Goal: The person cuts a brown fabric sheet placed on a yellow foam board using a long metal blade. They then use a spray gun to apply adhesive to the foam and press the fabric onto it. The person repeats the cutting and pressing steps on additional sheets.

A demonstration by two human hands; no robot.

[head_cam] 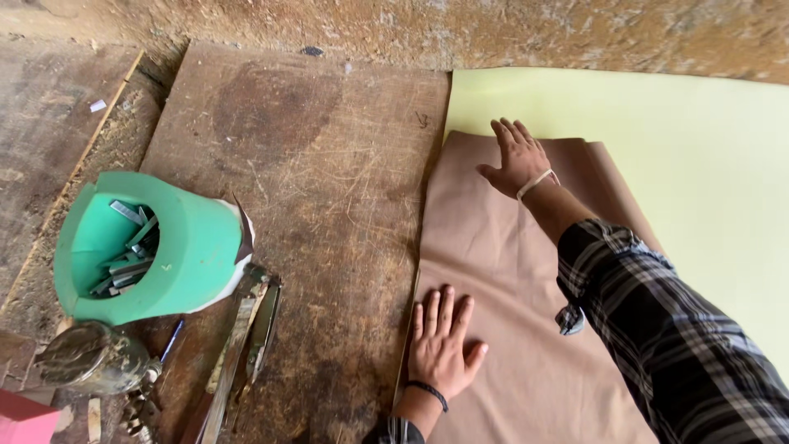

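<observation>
On a worn tabletop (pixel 312 164), left hand (pixel 440 341) and right hand (pixel 519 156), open-palmed, gripping nothing, flatten brown fabric (pixel 493 247); further smoothing looks next.

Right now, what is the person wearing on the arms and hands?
Both hands are bare, without gloves. The left hand has a thin dark band at its wrist. The right hand has a pale band at its wrist, and that arm wears a dark plaid sleeve, pushed up.

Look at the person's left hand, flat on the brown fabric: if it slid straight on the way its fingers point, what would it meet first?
Probably nothing but more brown fabric. The left hand points up the sheet; its far edge and the yellow-green foam sheet come next.
</observation>
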